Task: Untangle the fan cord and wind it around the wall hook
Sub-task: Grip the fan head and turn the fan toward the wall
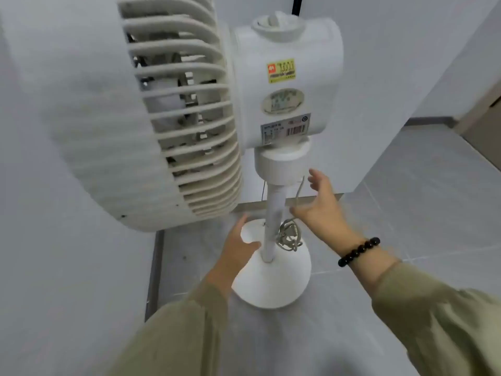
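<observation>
**Both hands open at the fan pole, cord bundled on the base**

White pedestal fan [284, 77] stands on the grey tile floor [420, 213], grille at 10 o'clock, motor housing at 12. Fan cord [290, 236] sits in a tangled bundle on the round base [273, 280], just beside the pole [273, 213] at its 3 o'clock; one strand runs up along the pole toward the collar. Left hand [240, 245] is open, fingers spread, at 9 o'clock of the pole over the base edge, grasping nothing. Right hand [322, 204] is open at 3 o'clock, fingers spread near the rising strand; contact can't be confirmed, motion blur. Black bead bracelet [359, 251] on the right wrist. Olive sleeves on both arms.
</observation>
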Available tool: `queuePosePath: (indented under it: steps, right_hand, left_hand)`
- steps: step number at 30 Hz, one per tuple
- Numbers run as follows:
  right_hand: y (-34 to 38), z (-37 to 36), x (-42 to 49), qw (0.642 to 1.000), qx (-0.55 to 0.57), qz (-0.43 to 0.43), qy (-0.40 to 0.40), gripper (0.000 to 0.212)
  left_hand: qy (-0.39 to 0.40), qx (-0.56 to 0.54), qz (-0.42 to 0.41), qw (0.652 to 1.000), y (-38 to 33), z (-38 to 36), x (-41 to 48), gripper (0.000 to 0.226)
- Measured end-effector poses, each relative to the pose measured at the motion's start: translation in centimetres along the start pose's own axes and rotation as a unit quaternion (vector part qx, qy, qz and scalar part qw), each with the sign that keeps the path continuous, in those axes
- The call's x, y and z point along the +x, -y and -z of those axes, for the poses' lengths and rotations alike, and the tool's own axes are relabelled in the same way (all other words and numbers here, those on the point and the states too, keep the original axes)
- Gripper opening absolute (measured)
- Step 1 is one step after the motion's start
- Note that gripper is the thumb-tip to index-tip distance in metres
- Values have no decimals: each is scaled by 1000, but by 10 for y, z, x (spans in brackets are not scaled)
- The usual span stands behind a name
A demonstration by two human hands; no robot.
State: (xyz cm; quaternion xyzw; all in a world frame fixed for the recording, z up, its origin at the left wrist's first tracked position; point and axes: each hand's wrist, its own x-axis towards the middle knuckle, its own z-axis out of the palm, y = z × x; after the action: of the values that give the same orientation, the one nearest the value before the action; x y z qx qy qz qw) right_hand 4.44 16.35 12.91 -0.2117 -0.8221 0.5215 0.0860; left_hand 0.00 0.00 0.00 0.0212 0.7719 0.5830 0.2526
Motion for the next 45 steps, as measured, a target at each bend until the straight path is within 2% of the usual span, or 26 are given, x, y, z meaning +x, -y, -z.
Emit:
queuePosePath:
  steps: [2, 3, 5, 6, 8, 10, 12, 14, 16, 19, 27, 30, 35, 45]
  right_hand:
    - [0, 0, 9, 994, 37, 12, 106, 100]
    - [3, 1, 15, 989, 51, 16, 134, 100]
    - [11, 1, 24, 982, 97, 39, 157, 88]
    - [14, 0, 26, 979, 110, 57, 162, 84]
    - [25, -2, 28, 973, 124, 95, 170, 73]
    - [31, -6, 29, 977, 107, 108, 152, 62]
    - [31, -9, 28, 985, 77, 102, 115, 67]
    - [34, -7, 26, 991, 42, 90, 84, 64]
    - [40, -4, 19, 995, 24, 78, 55, 46]
    - [59, 5, 6, 997, 49, 56, 27, 34]
    - [130, 61, -31, 998, 62, 28, 4, 37]
    - [169, 90, -57, 997, 75, 11, 12, 36]
    - [234, 121, -100, 996, 82, 4, 41, 35]
    - [306, 119, -209, 997, 67, 7, 22, 35]
  left_hand:
    - [20, -1, -23, 1000, -3, -5, 6, 84]
    - [32, 8, -38, 999, -7, -7, 11, 85]
    - [54, 18, -69, 996, -21, -17, 18, 69]
    - [55, 10, -83, 995, -30, -22, 18, 56]
    - [38, 7, -109, 993, -48, -29, 18, 43]
    - [-1, 21, -123, 992, -61, -33, 17, 41]
    - [-40, 48, -136, 989, -69, -35, 15, 39]
    - [-45, 87, -138, 986, -72, -34, 13, 41]
    - [-35, 100, -135, 985, -78, -34, 5, 45]
    - [-33, 92, -123, 988, -92, -33, -7, 45]
    - [1, 129, -112, 985, -168, -28, -68, 51]
    - [20, 131, -91, 987, -208, -24, -109, 50]
    - [8, 92, -61, 994, -262, -13, -179, 49]
    - [15, 86, -73, 993, -286, 35, -304, 47]
